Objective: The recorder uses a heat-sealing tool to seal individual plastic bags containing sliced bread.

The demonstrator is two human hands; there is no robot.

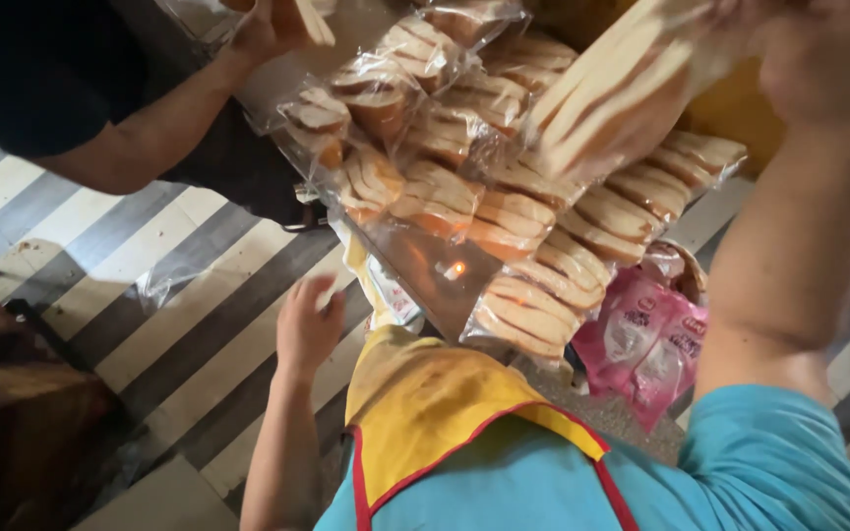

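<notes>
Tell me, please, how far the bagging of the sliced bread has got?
Done: many clear bags of sliced bread lie heaped on the table. In hand: the right hand lifts a blurred bag of slices; the left hand hangs empty. Left: pink wrappers lie unused; another person's hand holds slices.

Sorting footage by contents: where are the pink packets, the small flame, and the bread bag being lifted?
pink packets [646, 339], head view, front of the pile.
small flame [456, 267], head view, its glow.
lifted bread bag [607, 98], head view, slice edges.

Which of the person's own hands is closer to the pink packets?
The left hand. It hangs low, left of the pink packets, with the yellow apron between them. The right hand is raised high above them, holding bagged bread slices.
</notes>
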